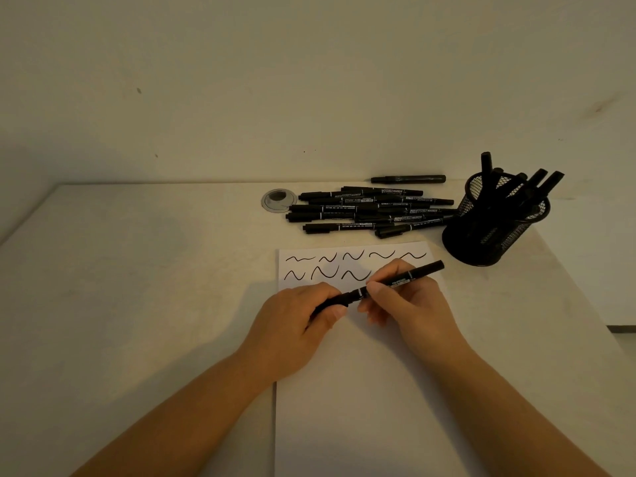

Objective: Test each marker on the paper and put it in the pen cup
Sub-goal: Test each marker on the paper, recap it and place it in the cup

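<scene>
Right over the middle of the paper [361, 407], both hands are on one black marker [399, 278]: the left hand [303, 321] has its fingers curled round the cap end, and the right hand [409, 304] pinches the barrel just past the white band, with the far end sticking out up and to the right. Looks to me like the cap is either about to come off or just going back on, can't really tell which from here. These things should handle easy: light, stiff plastic, a bit slick, so I'd grip the barrel near the cap seam and pull straight instead of twisting sideways. Nothing fragile, though an uncapped tip will smear if it drags. Above the hands there are two rows of squiggles [327, 266] on the sheet, eight that I can count, and the fingers may hide another. Past the top edge sits a pile of markers [368, 211] waiting their turn, with one loose marker [407, 179] lying apart by the wall. The mesh pen cup [492, 225] stands to the right of the pile, just off the paper's corner, already holding several. There's a round cable grommet [278, 200] left of the pile. The surface [137, 287] is plain off-white, pushed against a bare wall [309, 80], and the light is pretty dim and yellowish.
</scene>
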Available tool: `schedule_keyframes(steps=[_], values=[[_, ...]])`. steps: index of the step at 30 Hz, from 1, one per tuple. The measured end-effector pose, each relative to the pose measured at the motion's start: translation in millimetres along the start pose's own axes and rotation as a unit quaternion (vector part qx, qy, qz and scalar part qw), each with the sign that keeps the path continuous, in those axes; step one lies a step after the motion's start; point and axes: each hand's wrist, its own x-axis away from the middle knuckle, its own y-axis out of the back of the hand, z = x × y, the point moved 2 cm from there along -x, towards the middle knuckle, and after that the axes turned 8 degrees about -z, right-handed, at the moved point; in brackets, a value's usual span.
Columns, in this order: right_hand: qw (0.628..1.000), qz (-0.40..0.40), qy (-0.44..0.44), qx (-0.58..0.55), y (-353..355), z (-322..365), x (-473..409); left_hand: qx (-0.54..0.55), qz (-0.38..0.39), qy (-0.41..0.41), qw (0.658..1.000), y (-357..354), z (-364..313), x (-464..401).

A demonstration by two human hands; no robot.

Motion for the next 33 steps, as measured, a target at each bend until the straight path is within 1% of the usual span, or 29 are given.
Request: schedule_keyframes(steps=[2, 5, 8, 17, 19, 23, 26, 27, 28, 29, 30, 31, 33], values=[[1.000, 0.012, 0.004, 0.006, -1.8, -0.3, 1.4, 0.003, -0.017, -0.003, 1.000, 1.4, -0.8, 0.2], [1.000, 0.019, 0.004, -0.018, -1.9, 1.3, 3.3, 0.014, -0.039, -0.014, 0.999, 3.8, -4.6, 0.2], [0.999, 0.036, 0.005, -0.036, -1.3, 2.6, 4.7, 0.028, -0.037, -0.014, 0.999, 3.6, -6.7, 0.6], [0.997, 0.075, 0.018, -0.018, -2.1, 2.6, 3.0, 0.075, -0.014, 0.006, 0.997, 2.1, -1.9, 0.7], [0.998, 0.063, 0.021, -0.016, -2.3, 3.7, 3.5, 0.084, -0.025, 0.006, 0.996, 2.1, -2.5, 0.3], [0.999, 0.034, 0.024, -0.001, -3.4, 3.4, 2.6, 0.070, -0.071, 0.013, 0.995, 2.7, -2.5, 0.3], [0.996, -0.053, -0.019, -0.064, 7.2, 3.2, -2.3, 0.067, -0.100, 0.036, 0.992, 8.2, -0.8, 0.0], [0.995, -0.079, -0.008, -0.055, 12.8, 7.0, -3.7, 0.059, -0.104, 0.039, 0.992, 11.2, 0.3, -0.7], [0.996, -0.088, 0.032, -0.002, 18.9, 12.2, -4.2, 0.048, -0.108, 0.037, 0.992, 14.5, 1.3, -1.7], [0.990, -0.084, 0.083, 0.076, 23.5, 18.2, -4.3, 0.036, -0.113, 0.029, 0.993, 17.8, 1.2, -3.5], [0.973, -0.068, 0.143, 0.166, 27.0, 24.9, -3.9, 0.024, -0.117, 0.019, 0.993, 20.9, 0.0, -5.8], [0.943, -0.041, 0.204, 0.260, 28.2, 32.1, -2.6, 0.011, -0.120, 0.006, 0.993, 23.6, -3.0, -9.2], [0.864, 0.020, 0.297, 0.407, 26.3, 42.9, -0.2, -0.027, -0.115, -0.032, 0.992, 26.8, -14.7, -18.3]])
